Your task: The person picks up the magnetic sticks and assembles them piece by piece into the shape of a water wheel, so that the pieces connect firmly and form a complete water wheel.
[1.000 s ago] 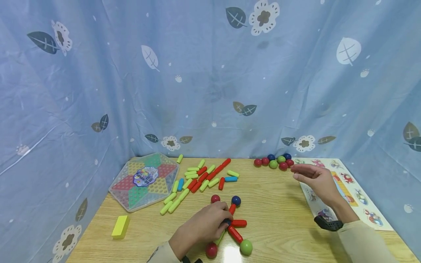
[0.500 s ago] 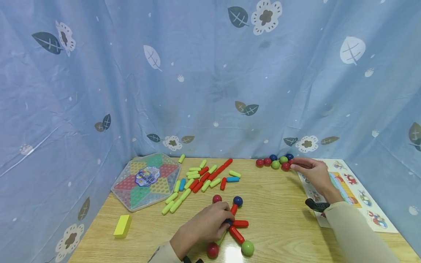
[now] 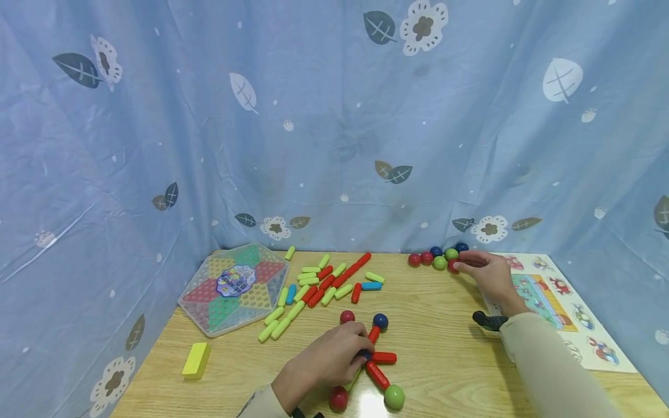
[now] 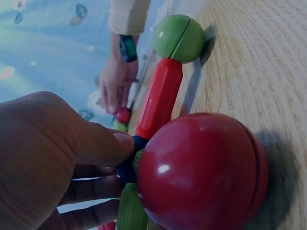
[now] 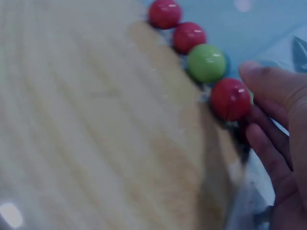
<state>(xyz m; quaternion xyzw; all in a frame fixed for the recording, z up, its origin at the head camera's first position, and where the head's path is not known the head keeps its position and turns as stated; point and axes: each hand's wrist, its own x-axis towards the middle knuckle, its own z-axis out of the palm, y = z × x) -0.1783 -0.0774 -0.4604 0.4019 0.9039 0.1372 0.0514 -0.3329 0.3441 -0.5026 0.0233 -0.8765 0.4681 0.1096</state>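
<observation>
My left hand (image 3: 331,353) pinches a dark blue ball (image 4: 125,168) at the centre of a ball-and-rod figure low in the head view. Red rods (image 3: 377,375) and a green rod fan out from this hub. At rod ends sit a green ball (image 3: 394,397), a large red ball (image 4: 201,167) and another blue ball (image 3: 380,321); one red rod has a bare end. At the back right, my right hand (image 3: 488,276) has thumb and fingers spread beside a loose red ball (image 5: 230,99), fingertips right at it. The palm side of my left hand is partly hidden.
Several loose balls (image 3: 414,259) line the back edge by the curtain. Green, red and blue rods (image 3: 313,296) lie scattered mid-left. A hexagonal game board (image 3: 201,307) and a yellow block (image 3: 196,360) are at left; a picture board (image 3: 601,331) lies at right, under my right forearm.
My right hand has moved left from above the picture board to the red ball at the back. My left hand stays on the figure's blue hub.
</observation>
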